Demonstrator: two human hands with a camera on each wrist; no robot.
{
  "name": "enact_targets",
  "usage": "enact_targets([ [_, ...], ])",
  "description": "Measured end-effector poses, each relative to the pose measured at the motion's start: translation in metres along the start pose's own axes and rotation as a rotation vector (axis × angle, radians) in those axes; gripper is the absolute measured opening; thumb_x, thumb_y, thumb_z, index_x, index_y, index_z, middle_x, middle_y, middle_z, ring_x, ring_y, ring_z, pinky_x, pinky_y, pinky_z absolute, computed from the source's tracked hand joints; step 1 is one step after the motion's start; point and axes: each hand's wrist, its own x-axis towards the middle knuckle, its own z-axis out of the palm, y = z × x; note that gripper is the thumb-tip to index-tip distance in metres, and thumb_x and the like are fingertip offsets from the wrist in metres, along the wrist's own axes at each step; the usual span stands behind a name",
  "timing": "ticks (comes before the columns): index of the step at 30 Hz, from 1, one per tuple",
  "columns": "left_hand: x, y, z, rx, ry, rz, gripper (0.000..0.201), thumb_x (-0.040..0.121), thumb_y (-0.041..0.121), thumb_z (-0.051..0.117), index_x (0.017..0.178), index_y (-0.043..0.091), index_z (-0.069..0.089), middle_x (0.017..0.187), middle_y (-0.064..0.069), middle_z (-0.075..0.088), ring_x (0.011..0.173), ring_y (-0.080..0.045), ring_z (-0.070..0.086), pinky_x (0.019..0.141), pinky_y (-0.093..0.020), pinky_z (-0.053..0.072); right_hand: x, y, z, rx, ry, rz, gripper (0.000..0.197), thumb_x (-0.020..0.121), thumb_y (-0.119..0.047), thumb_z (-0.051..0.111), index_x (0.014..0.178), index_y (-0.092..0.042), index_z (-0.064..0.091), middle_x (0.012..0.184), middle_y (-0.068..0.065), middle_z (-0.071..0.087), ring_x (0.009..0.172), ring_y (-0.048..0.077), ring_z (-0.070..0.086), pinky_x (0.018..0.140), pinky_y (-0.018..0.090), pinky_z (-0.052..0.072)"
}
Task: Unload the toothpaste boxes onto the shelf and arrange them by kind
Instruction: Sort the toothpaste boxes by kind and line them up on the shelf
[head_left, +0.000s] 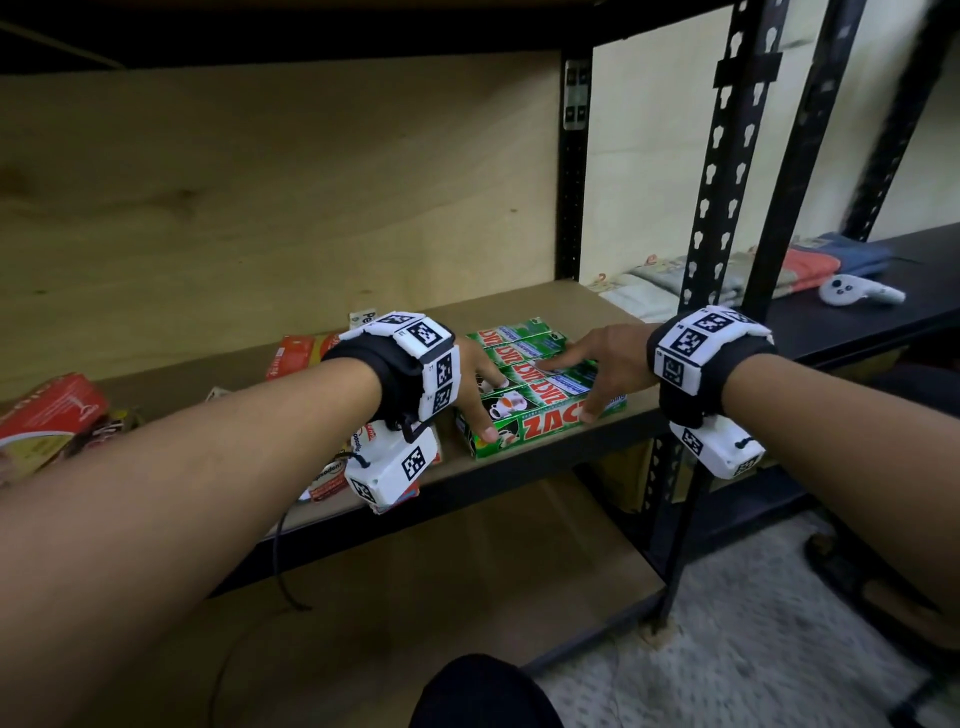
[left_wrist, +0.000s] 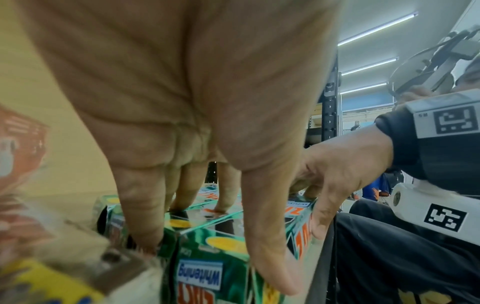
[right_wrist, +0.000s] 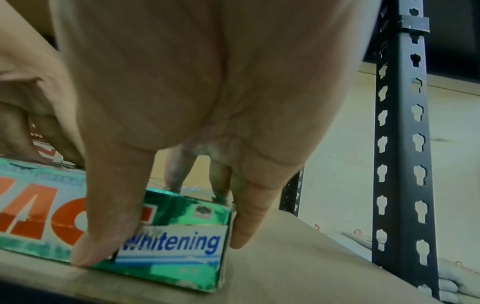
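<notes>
toothpaste boxes (head_left: 540, 387) side by side on shelf (head_left: 587, 312), other packs (head_left: 296, 353) to their left

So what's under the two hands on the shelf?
Under the left hand and right hand lie shiny green Zact toothpaste boxes, side by side on the wooden shelf board. Fingertips press their tops. Anything beneath the boxes is covered.

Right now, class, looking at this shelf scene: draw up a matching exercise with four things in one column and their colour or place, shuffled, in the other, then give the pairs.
Things:
1. toothpaste boxes under both hands
2. boxes at the shelf's left end
3. controller
4. shelf upright

Descriptions:
A. black, with keyhole slots
B. green
C. red
D. white, on the dark surface at right

Pairs: 1-B, 2-C, 3-D, 4-A
</notes>
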Motion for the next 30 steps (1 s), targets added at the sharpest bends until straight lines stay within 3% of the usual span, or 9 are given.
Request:
enact_targets([
  [9, -0.011, 0.006, 0.009, 0.072, 0.111, 0.037, 0.078, 0.083, 0.045, 0.071, 0.149, 0.024, 0.036, 0.154, 0.001, 0.036, 0.14, -0.019, 0.035, 0.111, -0.032, 0.028, -0.008, -0.008, 0.011, -0.045, 0.066, 0.053, 0.081, 0.083, -0.044, 0.072, 0.149, -0.046, 0.026, 0.154, 0.0, 0.034, 0.134, 0.025, 0.039, 0.108, 0.037, 0.032],
  [13, -0.028, 0.002, 0.009, -0.032, 0.247, 0.089, 0.056, 0.087, 0.041, 0.068, 0.137, 0.022, 0.054, 0.14, 0.002, 0.053, 0.124, -0.016, 0.052, 0.094, -0.025, 0.039, -0.019, -0.015, 0.009, -0.089, 0.054, 0.082, 0.081, 0.084, -0.06, 0.063, 0.151, -0.046, 0.02, 0.158, 0.001, 0.029, 0.138, 0.026, 0.035, 0.111, 0.039, 0.029],
  [17, -0.061, -0.02, -0.001, -0.112, 0.416, 0.07, 0.038, 0.091, 0.041, 0.062, 0.125, 0.025, 0.063, 0.127, 0.007, 0.061, 0.105, -0.013, 0.058, 0.079, -0.02, 0.038, -0.031, -0.026, 0.001, 0.009, 0.066, 0.105, 0.067, 0.085, -0.065, 0.056, 0.146, -0.044, 0.036, 0.157, -0.002, 0.03, 0.141, 0.025, 0.032, 0.114, 0.045, 0.026],
  [20, -0.086, -0.048, -0.004, -0.131, 0.481, 0.017, 0.033, 0.09, 0.042, 0.063, 0.118, 0.027, 0.067, 0.12, 0.008, 0.064, 0.106, -0.012, 0.059, 0.084, -0.022, 0.043, -0.037, -0.041, -0.005, 0.003, 0.168, 0.098, 0.054, 0.089, -0.056, 0.058, 0.139, -0.039, 0.048, 0.152, -0.002, 0.038, 0.137, 0.022, 0.038, 0.112, 0.041, 0.031],
  [24, -0.12, -0.084, 0.001, -0.19, 0.52, -0.056, 0.028, 0.089, 0.04, 0.063, 0.114, 0.027, 0.069, 0.115, 0.01, 0.066, 0.104, -0.009, 0.06, 0.087, -0.022, 0.046, -0.039, -0.073, -0.015, 0.001, 0.263, 0.07, 0.045, 0.091, -0.051, 0.057, 0.133, -0.038, 0.053, 0.136, -0.005, 0.057, 0.119, 0.015, 0.054, 0.103, 0.033, 0.043],
  [27, -0.143, -0.105, 0.008, -0.261, 0.542, -0.096, 0.026, 0.089, 0.041, 0.064, 0.113, 0.03, 0.068, 0.115, 0.012, 0.066, 0.103, -0.008, 0.06, 0.087, -0.025, 0.047, -0.042, -0.103, -0.017, 0.167, 0.364, 0.027, 0.032, 0.092, -0.045, 0.058, 0.122, -0.037, 0.06, 0.118, -0.007, 0.066, 0.095, 0.01, 0.063, 0.077, 0.021, 0.047],
  [28, -0.15, -0.11, 0.013, -0.292, 0.553, -0.1, 0.026, 0.088, 0.043, 0.064, 0.112, 0.032, 0.068, 0.114, 0.014, 0.065, 0.103, -0.008, 0.06, 0.089, -0.027, 0.048, -0.044, -0.114, -0.015, 0.23, 0.399, 0.008, 0.029, 0.093, -0.045, 0.057, 0.12, -0.036, 0.061, 0.114, -0.006, 0.068, 0.086, 0.009, 0.065, 0.071, 0.02, 0.047],
  [30, -0.16, -0.12, 0.025, -0.371, 0.554, -0.109, 0.025, 0.087, 0.046, 0.064, 0.11, 0.036, 0.067, 0.115, 0.016, 0.064, 0.102, -0.006, 0.059, 0.089, -0.03, 0.051, -0.043, -0.136, -0.009, 0.364, 0.442, -0.034, 0.029, 0.093, -0.043, 0.058, 0.12, -0.035, 0.062, 0.111, -0.004, 0.068, 0.077, 0.01, 0.067, 0.071, 0.024, 0.054],
])
